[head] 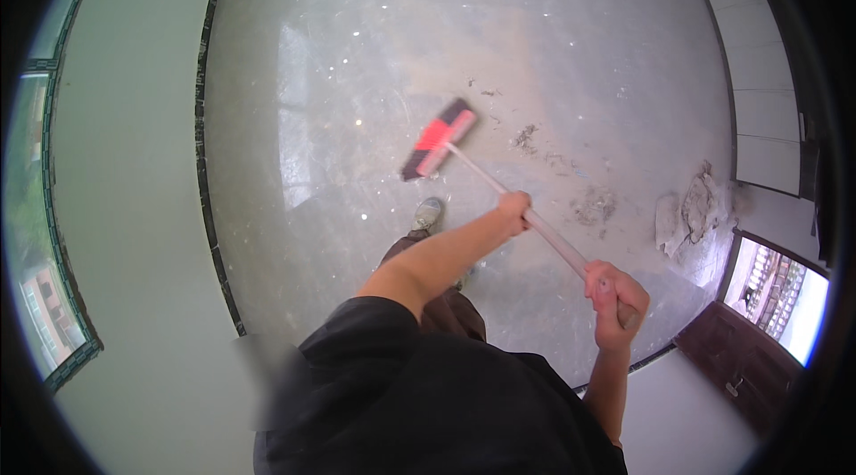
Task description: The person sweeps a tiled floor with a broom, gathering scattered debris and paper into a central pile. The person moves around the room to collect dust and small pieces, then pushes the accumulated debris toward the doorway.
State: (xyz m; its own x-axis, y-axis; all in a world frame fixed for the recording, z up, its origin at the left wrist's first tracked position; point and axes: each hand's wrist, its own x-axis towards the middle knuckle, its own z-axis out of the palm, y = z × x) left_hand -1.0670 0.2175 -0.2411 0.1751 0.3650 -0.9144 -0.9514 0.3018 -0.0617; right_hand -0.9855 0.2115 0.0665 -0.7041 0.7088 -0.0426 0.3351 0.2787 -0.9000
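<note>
Both of my hands grip the pale handle of a push broom (438, 139). My left hand (515, 213) is wrapped around the middle of the handle (558, 244). At the handle's upper end my right hand (616, 301) is closed, with the thumb lying along it. The broom head has red and black bristles and is slightly blurred. It is over the grey floor (348, 261), ahead of my shoe (427, 214). Small clumps of dark debris (526, 138) lie to the right of the head, and a patch of finer dirt (594, 205) is beyond the handle.
A crumpled, dirty sheet-like heap (699, 204) lies at the right by the open doorway (769, 288). A brown door (732, 354) stands at the lower right. White cabinet-like panels (762, 87) line the right side. A pale wall (134, 160) with a dark baseboard (200, 100) runs along the left.
</note>
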